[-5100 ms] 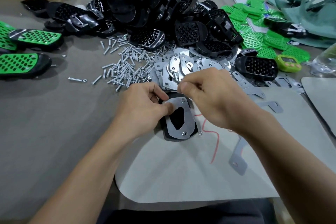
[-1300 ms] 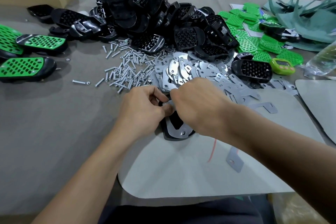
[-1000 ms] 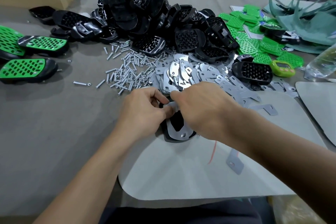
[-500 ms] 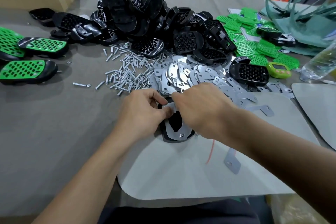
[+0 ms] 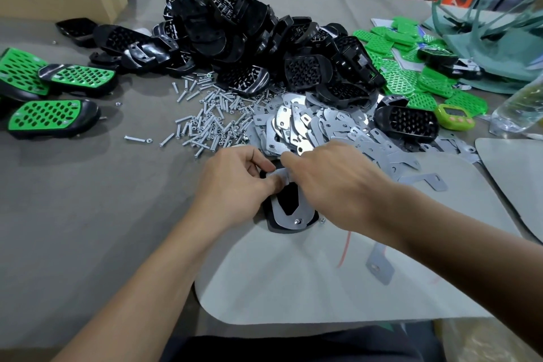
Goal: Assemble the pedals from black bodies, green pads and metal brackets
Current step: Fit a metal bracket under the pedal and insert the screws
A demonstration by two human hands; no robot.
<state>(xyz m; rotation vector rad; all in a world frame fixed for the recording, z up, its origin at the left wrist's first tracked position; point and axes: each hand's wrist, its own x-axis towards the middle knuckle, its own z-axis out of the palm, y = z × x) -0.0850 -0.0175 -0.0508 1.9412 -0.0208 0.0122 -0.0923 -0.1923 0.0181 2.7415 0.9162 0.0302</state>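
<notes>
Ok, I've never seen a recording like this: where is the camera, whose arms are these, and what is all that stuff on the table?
There is no machine here. A person wears one wide-angle camera on the head, and it looks down at their own bare hands. The left hand pinches the top of a metal bracket, which lies on a black pedal body on a grey mat. The right hand has its fingertips at the same end of the bracket; what they hold is hidden. Behind the hands lie a heap of black bodies, loose screws, spare brackets and green pads. Finished pedals sit at the far left.
</notes>
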